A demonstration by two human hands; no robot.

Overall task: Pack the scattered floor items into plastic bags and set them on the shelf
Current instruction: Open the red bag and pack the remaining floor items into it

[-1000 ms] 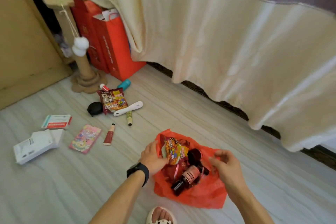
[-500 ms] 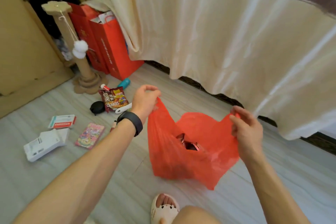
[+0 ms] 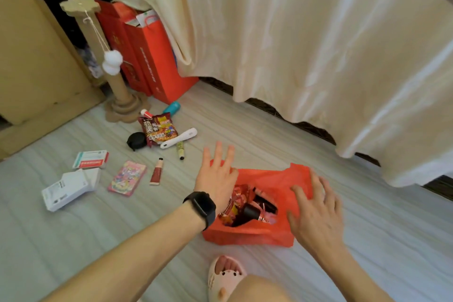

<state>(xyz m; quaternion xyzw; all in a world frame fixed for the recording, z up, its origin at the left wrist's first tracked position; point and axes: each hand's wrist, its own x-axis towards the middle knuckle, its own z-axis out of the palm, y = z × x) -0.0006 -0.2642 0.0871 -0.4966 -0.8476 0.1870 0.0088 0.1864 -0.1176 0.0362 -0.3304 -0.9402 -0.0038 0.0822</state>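
Red plastic bag (image 3: 247, 235), part-filled, has the splayed left hand (image 3: 215, 176) at its nine o'clock and right hand (image 3: 316, 211) at three, both gripping nothing, seemingly spreading its mouth.

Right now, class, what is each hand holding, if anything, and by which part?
Nothing is gripped: the left hand and right hand are open, fingers spread, at either side of the red plastic bag.

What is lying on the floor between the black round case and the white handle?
In the head view, a dark red noodle packet lies between the black round case and the white handle.
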